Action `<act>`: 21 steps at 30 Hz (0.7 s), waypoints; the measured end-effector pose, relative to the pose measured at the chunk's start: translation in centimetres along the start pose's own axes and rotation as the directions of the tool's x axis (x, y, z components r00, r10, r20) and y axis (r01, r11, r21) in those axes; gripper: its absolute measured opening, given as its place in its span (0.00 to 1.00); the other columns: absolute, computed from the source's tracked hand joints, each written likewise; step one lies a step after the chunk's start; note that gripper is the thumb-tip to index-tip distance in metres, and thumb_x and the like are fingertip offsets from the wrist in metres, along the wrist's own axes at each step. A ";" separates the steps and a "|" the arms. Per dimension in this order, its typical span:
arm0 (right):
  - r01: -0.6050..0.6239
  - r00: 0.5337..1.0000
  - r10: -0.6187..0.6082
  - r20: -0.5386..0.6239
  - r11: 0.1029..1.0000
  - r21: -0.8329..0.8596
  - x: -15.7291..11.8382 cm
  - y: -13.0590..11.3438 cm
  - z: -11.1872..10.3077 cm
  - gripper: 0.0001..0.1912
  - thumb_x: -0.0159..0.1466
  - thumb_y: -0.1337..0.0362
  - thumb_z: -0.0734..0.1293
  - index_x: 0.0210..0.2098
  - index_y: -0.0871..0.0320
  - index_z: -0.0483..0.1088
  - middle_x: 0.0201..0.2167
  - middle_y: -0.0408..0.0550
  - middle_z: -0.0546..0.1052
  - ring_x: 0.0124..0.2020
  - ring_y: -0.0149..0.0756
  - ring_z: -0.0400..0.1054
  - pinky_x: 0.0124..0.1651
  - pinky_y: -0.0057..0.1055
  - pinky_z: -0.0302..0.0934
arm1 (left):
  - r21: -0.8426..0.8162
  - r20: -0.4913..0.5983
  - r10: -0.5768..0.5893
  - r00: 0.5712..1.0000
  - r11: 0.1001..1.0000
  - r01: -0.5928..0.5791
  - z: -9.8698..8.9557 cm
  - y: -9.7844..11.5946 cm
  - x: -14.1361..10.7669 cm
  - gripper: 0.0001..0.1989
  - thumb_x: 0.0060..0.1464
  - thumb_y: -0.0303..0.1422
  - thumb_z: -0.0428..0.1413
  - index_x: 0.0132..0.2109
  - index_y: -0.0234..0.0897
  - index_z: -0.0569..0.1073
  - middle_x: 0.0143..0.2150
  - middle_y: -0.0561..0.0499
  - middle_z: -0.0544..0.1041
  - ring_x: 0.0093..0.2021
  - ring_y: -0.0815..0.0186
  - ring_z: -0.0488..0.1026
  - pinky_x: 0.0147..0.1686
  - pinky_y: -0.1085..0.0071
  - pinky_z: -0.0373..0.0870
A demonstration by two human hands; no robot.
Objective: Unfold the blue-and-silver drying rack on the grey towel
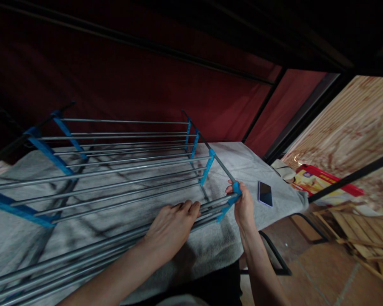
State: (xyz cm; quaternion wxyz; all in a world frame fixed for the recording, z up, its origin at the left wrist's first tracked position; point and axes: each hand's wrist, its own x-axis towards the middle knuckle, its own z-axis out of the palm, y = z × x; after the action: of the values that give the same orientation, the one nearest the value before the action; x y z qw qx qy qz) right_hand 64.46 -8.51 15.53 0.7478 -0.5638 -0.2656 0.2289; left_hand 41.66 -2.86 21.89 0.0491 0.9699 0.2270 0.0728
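Observation:
A rack of grey metal tubes (127, 166) joined by blue plastic brackets (207, 168) lies on its side on a grey cloth-covered table (230, 159). My left hand (175, 223) has its fingers wrapped over the nearest tubes, close to their right end. Around the blue bracket (236, 189) at the near right corner my right hand (243, 199) is closed, where a dark upright pole (225, 168) meets it. The palm side of both hands is hidden. At the left, more blue brackets (47, 148) hold the tubes' other ends.
A phone (265, 194) lies on the cloth to the right of my right hand. Beyond the table are a red and yellow box (322, 180) and folded wooden furniture (360, 229). A dark red wall (140, 80) with black bars stands behind the rack.

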 end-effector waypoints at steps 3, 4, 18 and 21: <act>-0.008 1.000 0.008 0.000 1.000 0.014 0.1 0.0 0.0 0.23 0.64 0.47 0.59 0.38 0.59 0.75 0.23 0.44 0.71 0.23 0.33 0.60 0.28 0.31 0.54 | -0.001 0.005 -0.006 1.000 1.000 0.006 -0.1 0.1 0.0 0.10 0.65 0.29 0.44 0.49 0.41 0.68 0.42 0.53 0.76 0.37 0.61 0.77 0.31 0.65 0.68; -0.013 1.000 0.013 -0.001 1.000 0.016 0.1 0.0 0.0 0.23 0.64 0.47 0.59 0.38 0.59 0.75 0.24 0.44 0.72 0.24 0.33 0.60 0.28 0.31 0.54 | 0.003 0.001 -0.011 1.000 1.000 0.011 -0.2 0.1 0.0 0.10 0.65 0.29 0.44 0.48 0.41 0.68 0.42 0.53 0.76 0.37 0.61 0.77 0.30 0.65 0.68; -0.045 0.999 0.046 0.023 0.999 -0.026 -0.1 -0.1 -1.2 0.23 0.62 0.44 0.61 0.36 0.57 0.74 0.26 0.45 0.74 0.33 0.38 0.67 0.41 0.35 0.60 | 0.097 -0.233 -0.016 0.972 0.995 0.039 0.1 1.0 -1.7 0.22 0.63 0.38 0.51 0.62 0.37 0.63 0.54 0.45 0.72 0.52 0.58 0.69 0.53 0.59 0.65; -0.017 0.999 0.020 0.039 0.997 -0.074 -0.7 -0.4 -2.1 0.24 0.62 0.42 0.61 0.38 0.56 0.74 0.27 0.46 0.75 0.37 0.40 0.69 0.48 0.41 0.61 | 0.051 -0.326 -0.046 0.944 0.996 0.067 -1.0 0.3 -4.7 0.21 0.64 0.40 0.49 0.62 0.40 0.63 0.58 0.48 0.69 0.57 0.60 0.65 0.61 0.60 0.57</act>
State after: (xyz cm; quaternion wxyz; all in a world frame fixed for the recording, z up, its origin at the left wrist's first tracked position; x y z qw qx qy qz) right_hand 65.39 -10.57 15.31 0.7190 -0.5888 -0.2833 0.2370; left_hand 37.45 -5.16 22.33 -0.0165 0.9389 0.2618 0.2229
